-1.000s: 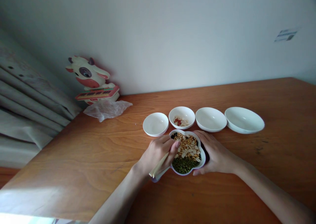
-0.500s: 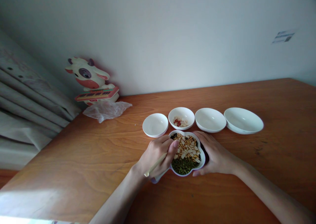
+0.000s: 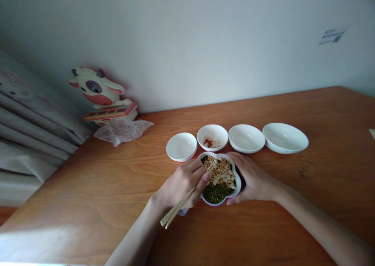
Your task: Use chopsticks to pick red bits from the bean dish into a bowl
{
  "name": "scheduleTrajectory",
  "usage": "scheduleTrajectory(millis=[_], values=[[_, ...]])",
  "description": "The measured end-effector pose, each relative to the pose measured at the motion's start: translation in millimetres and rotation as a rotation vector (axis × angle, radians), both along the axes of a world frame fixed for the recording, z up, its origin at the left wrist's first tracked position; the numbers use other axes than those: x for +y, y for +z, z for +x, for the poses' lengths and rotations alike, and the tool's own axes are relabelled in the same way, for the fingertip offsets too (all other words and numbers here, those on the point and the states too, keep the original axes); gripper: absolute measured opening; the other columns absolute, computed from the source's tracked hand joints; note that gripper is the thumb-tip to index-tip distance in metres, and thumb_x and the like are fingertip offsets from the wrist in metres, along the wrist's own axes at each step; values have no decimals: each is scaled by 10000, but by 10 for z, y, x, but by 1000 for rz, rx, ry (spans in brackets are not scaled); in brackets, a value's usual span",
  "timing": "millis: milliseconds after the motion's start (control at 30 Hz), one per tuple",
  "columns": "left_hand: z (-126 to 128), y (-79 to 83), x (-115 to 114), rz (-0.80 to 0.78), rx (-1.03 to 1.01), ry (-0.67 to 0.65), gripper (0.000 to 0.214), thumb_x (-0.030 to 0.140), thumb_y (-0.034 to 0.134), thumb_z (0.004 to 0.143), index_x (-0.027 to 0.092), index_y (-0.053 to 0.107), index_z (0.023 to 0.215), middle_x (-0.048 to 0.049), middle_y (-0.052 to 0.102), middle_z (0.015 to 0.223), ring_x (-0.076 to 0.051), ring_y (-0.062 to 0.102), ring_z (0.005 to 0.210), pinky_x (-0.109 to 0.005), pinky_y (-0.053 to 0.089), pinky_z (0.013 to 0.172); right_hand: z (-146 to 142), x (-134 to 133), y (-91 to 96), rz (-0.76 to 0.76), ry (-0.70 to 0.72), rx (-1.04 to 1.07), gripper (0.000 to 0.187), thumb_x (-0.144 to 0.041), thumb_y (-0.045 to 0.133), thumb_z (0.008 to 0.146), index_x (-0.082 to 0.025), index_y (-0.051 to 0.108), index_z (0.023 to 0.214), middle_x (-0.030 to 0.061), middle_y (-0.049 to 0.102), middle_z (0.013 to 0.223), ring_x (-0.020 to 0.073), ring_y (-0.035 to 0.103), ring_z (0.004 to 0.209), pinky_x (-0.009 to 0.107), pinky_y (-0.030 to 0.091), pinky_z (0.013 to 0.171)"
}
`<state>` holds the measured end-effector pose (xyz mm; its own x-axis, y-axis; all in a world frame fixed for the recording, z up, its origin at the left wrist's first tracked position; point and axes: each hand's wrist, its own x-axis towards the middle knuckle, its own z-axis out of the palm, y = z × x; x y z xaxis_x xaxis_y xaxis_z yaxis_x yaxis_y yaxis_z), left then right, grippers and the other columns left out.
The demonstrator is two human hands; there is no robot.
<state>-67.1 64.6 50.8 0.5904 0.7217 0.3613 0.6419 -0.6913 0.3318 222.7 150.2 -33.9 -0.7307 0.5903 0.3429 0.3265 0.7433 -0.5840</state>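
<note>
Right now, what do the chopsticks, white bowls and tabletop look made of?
The chopsticks look like matte bamboo or plain wood: pale, no shine. The white bowls look like glazed ceramic: smooth, glossy highlights. The tabletop looks like varnished wood, maybe veneer: visible grain, satin sheen.

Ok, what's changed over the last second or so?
The chopsticks in the left hand have swung out, their free ends now reaching further past the hand toward the lower left and spread apart. The right hand keeps its hold on the flower-shaped dish, and the four white bowls stay in their row.
</note>
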Motion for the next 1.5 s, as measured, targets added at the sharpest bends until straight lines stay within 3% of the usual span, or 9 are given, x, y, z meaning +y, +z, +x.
scheduleTrajectory(millis=[200, 567, 900, 1033, 1167, 1500], values=[[-28, -28, 6, 48, 53, -66, 385, 200, 375, 1199, 193, 598, 886, -47, 638, 858, -192, 552, 752, -357, 519, 718, -2, -6, 5, -11, -18, -8, 1356, -811, 1023, 576, -290, 424, 1675, 205, 606, 1599, 507, 593, 1469, 691, 506, 1224], [-18, -33, 12, 55, 61, -62, 377, 193, 386, 1196, 201, 578, 872, -41, 639, 852, -196, 541, 746, -353, 479, 712, -8, -15, 15, -23, -18, -26, 1342, -841, 1002, 587, -280, 413, 1654, 208, 592, 1599, 500, 584, 1473, 714, 475, 1252], [24, -30, 17, -210, -124, 2, 432, 296, 321, 1228, 196, 597, 912, -50, 635, 892, -200, 582, 795, -345, 492, 765, -19, -6, 51, -8, 3, -11, 1307, -815, 1013, 597, -305, 419, 1644, 191, 614, 1571, 487, 610, 1433, 689, 506, 1216], [44, -4, -11, -294, -276, 109, 492, 368, 318, 1240, 196, 639, 909, -52, 664, 889, -199, 618, 798, -341, 490, 773, -11, -3, 42, -8, 10, -7, 1311, -777, 1028, 605, -307, 422, 1668, 187, 602, 1597, 484, 594, 1457, 677, 483, 1243], [57, 19, -38, -318, -328, 196, 486, 398, 341, 1239, 200, 640, 910, -45, 674, 863, -209, 627, 815, -358, 487, 816, -6, -1, 24, 6, 9, 1, 1376, -758, 1039, 598, -327, 372, 1722, 187, 592, 1621, 493, 585, 1479, 674, 481, 1246], [60, -4, -18, -323, -287, 193, 501, 436, 329, 1235, 212, 627, 901, -68, 664, 893, -227, 620, 849, -376, 493, 822, -19, -11, 53, -13, 2, -20, 1343, -773, 1031, 603, -322, 390, 1693, 189, 603, 1607, 489, 598, 1469, 689, 492, 1237]])
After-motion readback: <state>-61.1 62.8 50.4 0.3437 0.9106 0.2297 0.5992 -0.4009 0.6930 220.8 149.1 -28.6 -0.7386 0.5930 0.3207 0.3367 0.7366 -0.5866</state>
